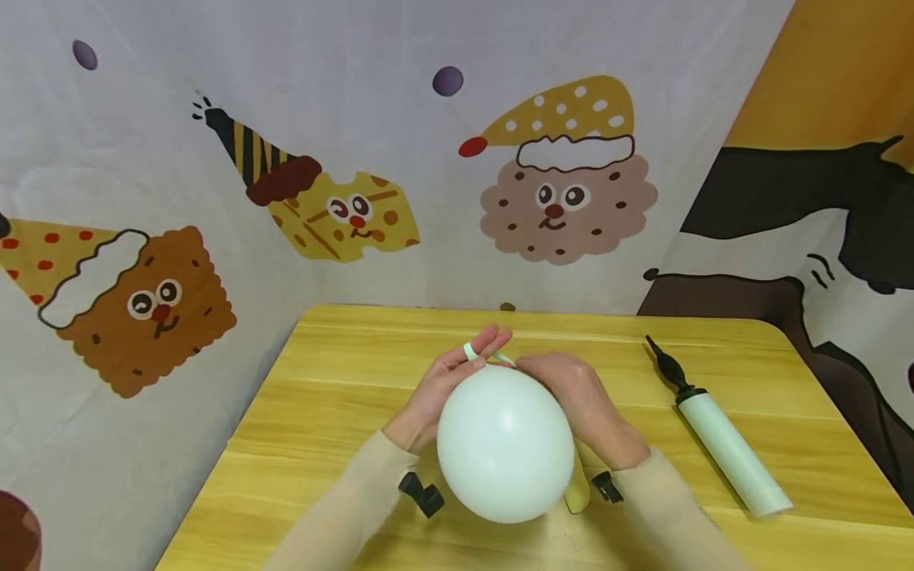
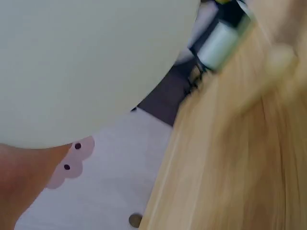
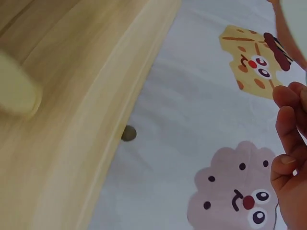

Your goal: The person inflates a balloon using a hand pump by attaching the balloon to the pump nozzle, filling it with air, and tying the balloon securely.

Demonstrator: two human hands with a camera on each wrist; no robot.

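A round, inflated white balloon [image 1: 505, 444] sits between the two hands above the wooden table and fills much of the left wrist view. Its pale green-white neck loops round a finger of the left hand [image 1: 448, 381], whose fingertips point up and forward and whose thumb lies by the neck. From there the neck stretches across to the right hand [image 1: 578, 392], which pinches its end beside the balloon's top. In the right wrist view, curled fingers of the right hand [image 3: 290, 153] show at the right edge, the balloon above them. The balloon partly hides both hands.
A pale green hand pump [image 1: 731, 452] with a black nozzle lies on the table [image 1: 321, 373] at the right. A yellow, round-ended thing [image 1: 577, 488] lies partly behind the balloon. Behind the table hangs a printed cloth [image 1: 428, 285] with cartoon biscuits and cheese.
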